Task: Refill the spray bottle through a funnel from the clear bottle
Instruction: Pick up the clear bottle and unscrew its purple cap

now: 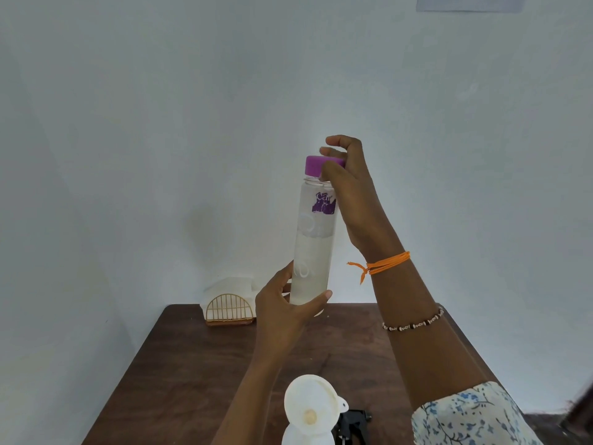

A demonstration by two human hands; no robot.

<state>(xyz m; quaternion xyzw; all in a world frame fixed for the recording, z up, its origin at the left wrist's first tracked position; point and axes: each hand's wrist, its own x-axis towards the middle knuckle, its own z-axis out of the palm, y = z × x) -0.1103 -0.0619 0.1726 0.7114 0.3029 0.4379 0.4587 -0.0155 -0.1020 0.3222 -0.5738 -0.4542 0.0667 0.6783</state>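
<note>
Dark brown wooden table (199,364) carries a gold wire napkin holder (230,308). Raised above it: the cylindrical clear bottle (313,252), left hand (282,313) wrapped around its base. Right hand (348,187) grips the purple cap (317,165). A white funnel (309,403) sits in the white spray bottle (305,436); its black trigger head (353,420) lies beside.

You see a clear bottle (313,252) at frame centre with a purple cap (316,167) and purple print, a white funnel (310,407) at the bottom, a dark brown counter (192,364), an orange wrist thread (386,263), and a blue-flowered white sleeve (471,415) lower right.
</note>
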